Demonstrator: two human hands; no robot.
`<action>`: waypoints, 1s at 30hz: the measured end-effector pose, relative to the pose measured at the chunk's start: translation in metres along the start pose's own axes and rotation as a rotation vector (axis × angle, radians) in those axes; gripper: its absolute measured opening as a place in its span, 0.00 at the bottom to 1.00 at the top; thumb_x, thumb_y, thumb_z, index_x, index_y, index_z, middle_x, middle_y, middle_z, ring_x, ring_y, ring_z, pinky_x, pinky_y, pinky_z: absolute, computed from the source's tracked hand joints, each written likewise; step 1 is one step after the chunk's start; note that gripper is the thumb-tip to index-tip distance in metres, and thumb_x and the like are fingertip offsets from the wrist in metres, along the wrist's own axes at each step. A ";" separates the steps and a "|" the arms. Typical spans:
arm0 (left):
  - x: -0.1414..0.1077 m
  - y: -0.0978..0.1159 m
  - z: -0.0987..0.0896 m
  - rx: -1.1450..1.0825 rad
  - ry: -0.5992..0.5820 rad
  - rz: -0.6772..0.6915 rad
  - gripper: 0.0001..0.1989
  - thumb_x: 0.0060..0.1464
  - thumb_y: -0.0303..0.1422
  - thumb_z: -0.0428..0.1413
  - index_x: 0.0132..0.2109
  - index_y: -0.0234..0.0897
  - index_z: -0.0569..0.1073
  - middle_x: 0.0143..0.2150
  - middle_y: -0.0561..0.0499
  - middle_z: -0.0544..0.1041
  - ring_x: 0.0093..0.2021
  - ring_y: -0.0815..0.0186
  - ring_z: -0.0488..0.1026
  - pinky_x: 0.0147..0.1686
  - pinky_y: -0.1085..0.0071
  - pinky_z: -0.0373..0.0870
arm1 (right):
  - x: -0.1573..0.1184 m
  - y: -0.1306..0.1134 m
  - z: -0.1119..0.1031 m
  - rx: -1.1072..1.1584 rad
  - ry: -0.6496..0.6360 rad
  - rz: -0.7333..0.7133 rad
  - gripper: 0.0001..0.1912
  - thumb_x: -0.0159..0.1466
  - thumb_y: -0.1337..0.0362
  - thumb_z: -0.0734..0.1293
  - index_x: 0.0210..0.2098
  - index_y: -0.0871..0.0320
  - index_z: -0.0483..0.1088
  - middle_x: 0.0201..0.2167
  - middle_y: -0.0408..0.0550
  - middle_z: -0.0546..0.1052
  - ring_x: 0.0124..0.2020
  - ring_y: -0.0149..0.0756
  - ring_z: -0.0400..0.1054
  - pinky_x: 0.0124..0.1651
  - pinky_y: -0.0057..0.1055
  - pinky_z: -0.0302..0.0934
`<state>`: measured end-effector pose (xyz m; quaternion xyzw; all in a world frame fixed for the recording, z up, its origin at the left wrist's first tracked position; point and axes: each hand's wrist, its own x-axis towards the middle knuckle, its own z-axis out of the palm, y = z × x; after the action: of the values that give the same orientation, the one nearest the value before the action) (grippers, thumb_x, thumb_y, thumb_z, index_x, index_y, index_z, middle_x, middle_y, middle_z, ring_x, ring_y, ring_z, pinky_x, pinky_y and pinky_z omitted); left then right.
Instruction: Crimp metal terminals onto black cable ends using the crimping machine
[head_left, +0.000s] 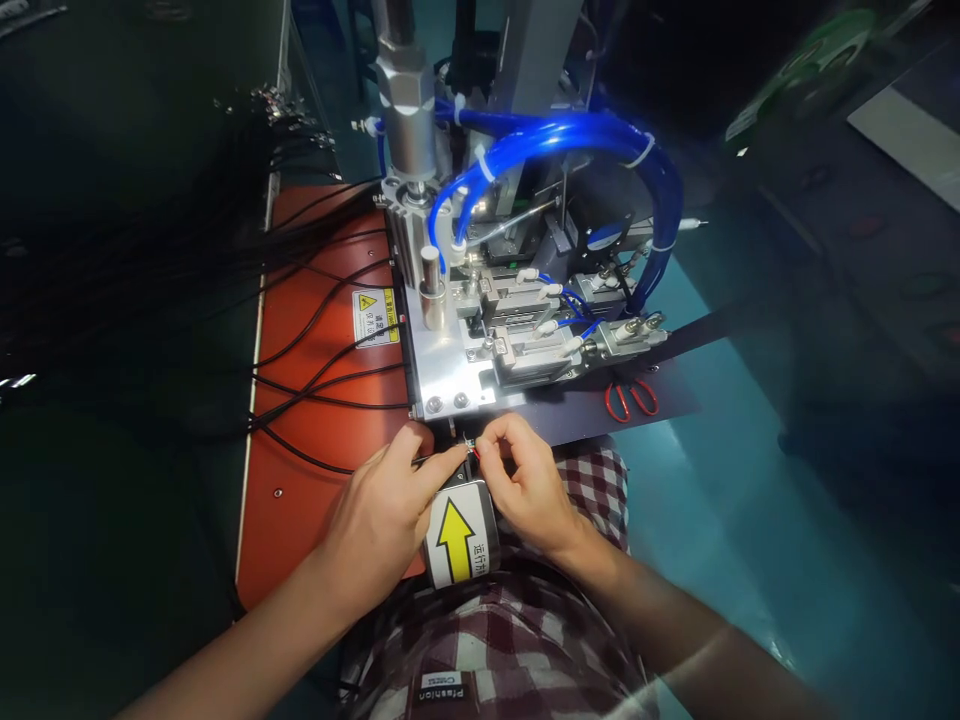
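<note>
My left hand (390,505) is at the front of a metal machine (446,365), thumb and forefinger closed round the end of a black cable. Opposite it, my right hand (525,480) pinches at the same small spot, where thin wire ends (470,446) with a bit of red show between the fingertips. Whether the right fingers hold one wire or several is too small to tell. Just below the fingertips sits a rounded cover with a yellow arrow label (456,535). Black cables (322,400) run from the left toward the machine's near side.
An orange-red board (300,320) with a warning label (377,318) lies left of the machine. Thick blue air hoses (577,133) arch over it. Red-handled scissors (631,400) lie on the dark plate at right. A large bundle of black cables (187,240) hangs at far left.
</note>
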<state>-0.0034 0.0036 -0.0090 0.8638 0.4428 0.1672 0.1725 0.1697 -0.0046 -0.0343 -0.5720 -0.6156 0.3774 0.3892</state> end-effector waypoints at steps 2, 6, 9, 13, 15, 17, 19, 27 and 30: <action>0.000 -0.001 0.000 -0.004 0.001 0.000 0.19 0.57 0.23 0.45 0.53 0.38 0.71 0.39 0.46 0.64 0.34 0.65 0.66 0.29 0.71 0.68 | -0.001 0.002 0.001 0.035 -0.010 0.025 0.07 0.65 0.65 0.58 0.30 0.56 0.61 0.27 0.43 0.65 0.27 0.32 0.61 0.31 0.29 0.57; -0.001 -0.001 0.001 -0.023 0.012 0.013 0.19 0.56 0.22 0.47 0.53 0.36 0.71 0.39 0.45 0.64 0.34 0.64 0.66 0.30 0.70 0.69 | -0.002 0.008 0.004 0.145 -0.012 0.115 0.08 0.66 0.63 0.58 0.30 0.56 0.61 0.25 0.41 0.64 0.24 0.31 0.59 0.27 0.28 0.56; 0.000 -0.001 0.001 -0.026 0.012 0.009 0.19 0.56 0.22 0.47 0.52 0.36 0.71 0.39 0.45 0.65 0.34 0.64 0.67 0.29 0.70 0.69 | -0.002 0.009 0.005 0.113 0.017 0.042 0.07 0.64 0.64 0.59 0.30 0.57 0.63 0.27 0.43 0.65 0.27 0.32 0.61 0.31 0.29 0.57; 0.000 0.000 0.001 -0.009 0.009 0.001 0.18 0.56 0.23 0.47 0.52 0.36 0.72 0.38 0.46 0.65 0.33 0.64 0.67 0.28 0.70 0.69 | -0.001 0.006 0.004 0.247 -0.038 0.214 0.08 0.64 0.61 0.59 0.29 0.56 0.61 0.22 0.39 0.63 0.21 0.29 0.58 0.24 0.27 0.55; 0.000 0.000 0.000 -0.007 0.006 0.001 0.18 0.57 0.23 0.47 0.52 0.36 0.72 0.38 0.45 0.65 0.33 0.64 0.67 0.28 0.70 0.69 | -0.001 0.003 0.003 0.349 -0.090 0.336 0.09 0.64 0.60 0.59 0.29 0.55 0.59 0.18 0.36 0.60 0.17 0.28 0.56 0.21 0.26 0.52; -0.001 0.001 -0.001 -0.009 0.000 -0.003 0.19 0.57 0.22 0.46 0.52 0.36 0.72 0.39 0.45 0.65 0.33 0.64 0.67 0.28 0.69 0.69 | 0.000 -0.001 0.002 0.331 -0.093 0.351 0.09 0.64 0.60 0.60 0.28 0.55 0.59 0.18 0.36 0.59 0.17 0.28 0.55 0.20 0.26 0.51; -0.001 0.001 -0.001 -0.013 -0.001 -0.005 0.19 0.57 0.22 0.46 0.52 0.37 0.71 0.39 0.45 0.65 0.33 0.64 0.67 0.29 0.69 0.69 | 0.001 -0.004 0.000 0.213 -0.050 0.283 0.09 0.63 0.62 0.61 0.26 0.56 0.60 0.19 0.37 0.60 0.19 0.28 0.55 0.22 0.26 0.51; 0.000 0.002 0.000 0.034 0.012 0.018 0.18 0.56 0.23 0.47 0.51 0.35 0.72 0.37 0.45 0.65 0.32 0.62 0.67 0.28 0.68 0.69 | 0.010 -0.009 -0.005 0.327 -0.183 0.509 0.12 0.62 0.58 0.61 0.25 0.57 0.61 0.13 0.36 0.62 0.15 0.27 0.56 0.20 0.25 0.49; 0.000 0.003 0.000 0.033 0.009 0.001 0.18 0.56 0.22 0.47 0.51 0.37 0.72 0.38 0.45 0.65 0.32 0.62 0.68 0.28 0.67 0.70 | 0.010 -0.004 -0.006 0.386 -0.162 0.486 0.12 0.60 0.57 0.63 0.26 0.58 0.63 0.14 0.36 0.65 0.16 0.27 0.58 0.22 0.25 0.51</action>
<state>-0.0012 0.0017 -0.0080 0.8660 0.4459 0.1639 0.1560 0.1730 0.0054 -0.0275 -0.5860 -0.4071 0.6132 0.3390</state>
